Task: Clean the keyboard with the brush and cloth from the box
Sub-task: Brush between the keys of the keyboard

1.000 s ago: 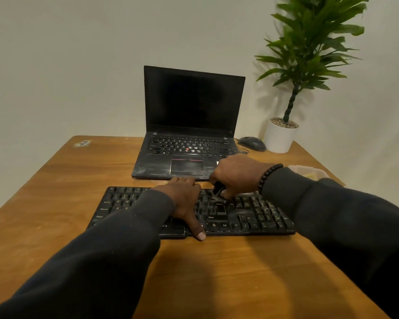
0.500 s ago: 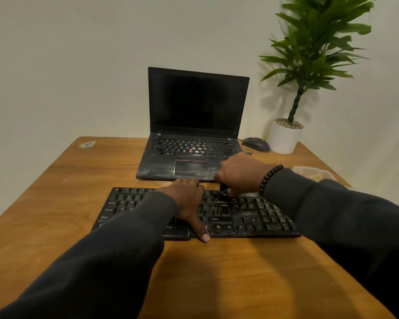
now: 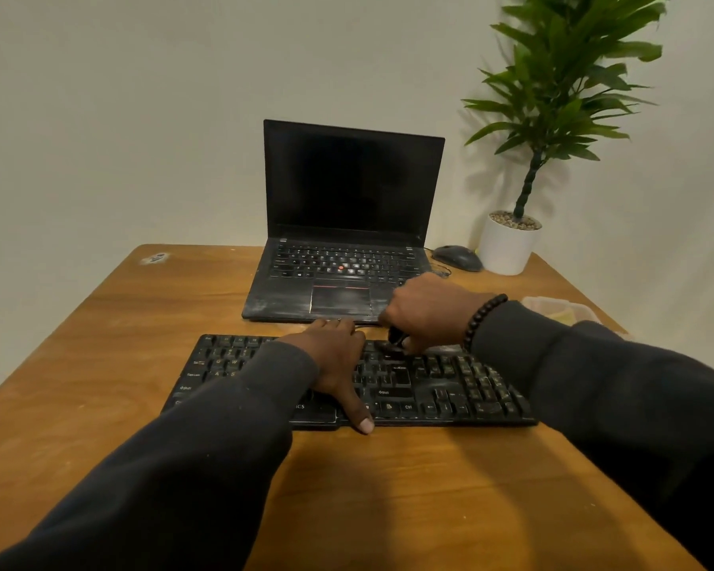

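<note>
A dusty black keyboard [image 3: 450,389] lies across the wooden table [image 3: 100,364] in front of me. My left hand [image 3: 334,360] rests flat on its middle keys, thumb stretched over the front edge. My right hand [image 3: 429,311] grips a small dark brush [image 3: 396,337] and holds its tip on the top key rows, right of centre. Most of the brush is hidden inside the fist. A clear plastic box [image 3: 557,309] with something yellow inside sits at the right table edge, partly behind my right sleeve. No cloth is plainly visible.
An open black laptop [image 3: 347,249] with a dusty palm rest stands just behind the keyboard. A dark mouse [image 3: 456,257] and a white potted plant [image 3: 508,245] stand at the back right. A pale wall runs behind the table.
My right hand has drawn the brush from the middle key rows back toward the keyboard's top rows. My left hand stays in place on the keys.
</note>
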Tool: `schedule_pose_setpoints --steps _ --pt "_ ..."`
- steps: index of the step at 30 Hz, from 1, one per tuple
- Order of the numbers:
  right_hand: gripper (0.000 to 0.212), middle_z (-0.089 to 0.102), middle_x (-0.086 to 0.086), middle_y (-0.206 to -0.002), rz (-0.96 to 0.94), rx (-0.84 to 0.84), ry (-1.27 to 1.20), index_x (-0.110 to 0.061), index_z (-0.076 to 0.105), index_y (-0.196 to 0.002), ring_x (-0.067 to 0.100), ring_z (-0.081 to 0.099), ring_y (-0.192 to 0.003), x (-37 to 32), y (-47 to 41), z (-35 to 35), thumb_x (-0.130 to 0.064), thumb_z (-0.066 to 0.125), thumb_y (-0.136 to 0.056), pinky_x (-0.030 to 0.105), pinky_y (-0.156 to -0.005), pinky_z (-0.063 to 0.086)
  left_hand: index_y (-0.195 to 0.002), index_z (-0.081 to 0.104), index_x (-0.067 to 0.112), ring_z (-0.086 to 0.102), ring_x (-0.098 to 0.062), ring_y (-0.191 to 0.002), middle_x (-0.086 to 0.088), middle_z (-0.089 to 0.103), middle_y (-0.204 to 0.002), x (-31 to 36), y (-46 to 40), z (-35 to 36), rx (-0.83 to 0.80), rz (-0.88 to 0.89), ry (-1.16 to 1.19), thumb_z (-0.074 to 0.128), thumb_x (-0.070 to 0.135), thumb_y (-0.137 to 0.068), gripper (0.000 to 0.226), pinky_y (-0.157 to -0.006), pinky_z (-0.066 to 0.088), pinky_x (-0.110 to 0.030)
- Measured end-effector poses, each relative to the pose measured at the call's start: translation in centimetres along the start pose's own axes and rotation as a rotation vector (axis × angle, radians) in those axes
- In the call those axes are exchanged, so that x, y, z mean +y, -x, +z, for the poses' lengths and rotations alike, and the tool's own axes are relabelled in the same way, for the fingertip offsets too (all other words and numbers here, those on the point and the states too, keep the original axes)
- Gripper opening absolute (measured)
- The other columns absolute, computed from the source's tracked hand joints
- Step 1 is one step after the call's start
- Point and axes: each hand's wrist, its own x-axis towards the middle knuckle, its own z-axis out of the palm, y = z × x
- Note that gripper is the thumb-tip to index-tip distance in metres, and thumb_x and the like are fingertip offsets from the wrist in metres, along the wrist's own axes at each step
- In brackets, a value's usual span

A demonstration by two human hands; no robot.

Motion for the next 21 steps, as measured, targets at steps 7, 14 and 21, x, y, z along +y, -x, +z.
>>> schedule_pose_setpoints --steps 7,14,21 --pt "0.037 0.061 -0.007 -0.086 -0.218 -0.088 -0.200 -0.022 0.062 -0.117 0.008 0.056 -0.077 -1.6 2.7 -0.8 -0.042 0.065 -0.086 0.017 -0.061 0.046 -0.153 0.025 0.019 0.019 -0.035 -0.146 -0.009 0.022 -0.159 -0.2 -0.5 0.1 0.006 0.014 0.000 0.080 0.077 -0.048 0.131 -0.117 0.026 -0.058" --pt "0.034 0.049 -0.005 -0.077 -0.073 0.010 -0.052 -0.017 0.061 -0.114 0.010 0.049 -0.069 -1.9 1.7 -0.5 -0.039 0.065 -0.088 0.019 -0.054 0.035 -0.153 0.026 0.021 0.020 -0.035 -0.145 -0.008 0.024 -0.158 -0.4 -0.6 0.2 0.009 0.019 0.010 0.080 0.077 -0.048 0.131 -0.117 0.026 -0.058" --pt "0.033 0.061 -0.009 -0.079 -0.257 0.049 -0.223 -0.025 0.064 -0.112 0.008 0.058 -0.070 -3.3 3.5 -1.4 -0.045 0.063 -0.086 0.019 -0.053 0.045 -0.149 0.033 0.024 0.025 -0.032 -0.141 -0.007 0.030 -0.152 -0.5 -0.8 0.4 0.030 0.045 0.019 0.079 0.078 -0.047 0.124 -0.117 0.026 -0.054"
